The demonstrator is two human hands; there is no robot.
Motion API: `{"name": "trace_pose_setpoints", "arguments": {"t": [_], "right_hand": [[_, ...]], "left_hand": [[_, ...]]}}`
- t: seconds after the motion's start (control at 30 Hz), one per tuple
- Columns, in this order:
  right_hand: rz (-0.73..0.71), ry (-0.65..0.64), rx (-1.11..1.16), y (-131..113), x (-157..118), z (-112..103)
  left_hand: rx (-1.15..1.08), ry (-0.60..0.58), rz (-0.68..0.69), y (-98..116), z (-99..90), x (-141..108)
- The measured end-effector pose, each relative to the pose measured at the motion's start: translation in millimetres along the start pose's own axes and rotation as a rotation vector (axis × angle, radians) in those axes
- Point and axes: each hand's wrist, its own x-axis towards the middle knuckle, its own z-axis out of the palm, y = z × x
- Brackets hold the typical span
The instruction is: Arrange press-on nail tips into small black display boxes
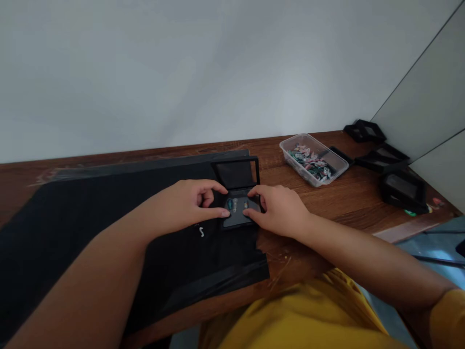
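A small black hinged box [236, 224] stands with its lid [234, 174] raised, the lid framing a dark pane. Inside lies a grey insert [238, 220] bearing a few small pieces: a teal one [229, 203], a clear one [235, 204] and a pale one [246, 205]. My left hand [192, 203] is at the box's left side, index finger and thumb spread and touching the insert's left edge. From the right, my right hand [278, 208] reaches in, index finger and thumb apart on the insert, the thumb close to the pale piece. Its other fingers are mostly hidden.
A black mat [189, 271] covers the left of the wooden table [352, 213], with a small white squiggly piece [201, 231] on it. A clear plastic tub [308, 177] holds many small wrapped pieces. Several black boxes [405, 189] sit at the right, by the wall.
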Motion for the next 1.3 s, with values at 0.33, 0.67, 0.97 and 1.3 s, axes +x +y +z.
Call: {"name": "trace_pose_setpoints", "arguments": {"t": [0.33,0.67,0.97,1.3], "right_hand": [[-0.07,-0.02,-0.066,-2.5,5.8,2.0],[-0.12,-0.025,-0.052,-0.7,9.0,5.1],[-0.129,-0.023,-0.046,-0.2,10.1,6.1],[-0.105,-0.022,-0.075,-3.9,8.0,5.3]], "left_hand": [[0.012,-0.008,0.016,6.9,0.6,0.0],[0.048,0.046,0.105,4.4,5.7,-1.3],[0.15,0.031,0.047,14.9,3.7,-5.2],[0.229,0.121,0.109,11.1,10.6,-11.3]]}}
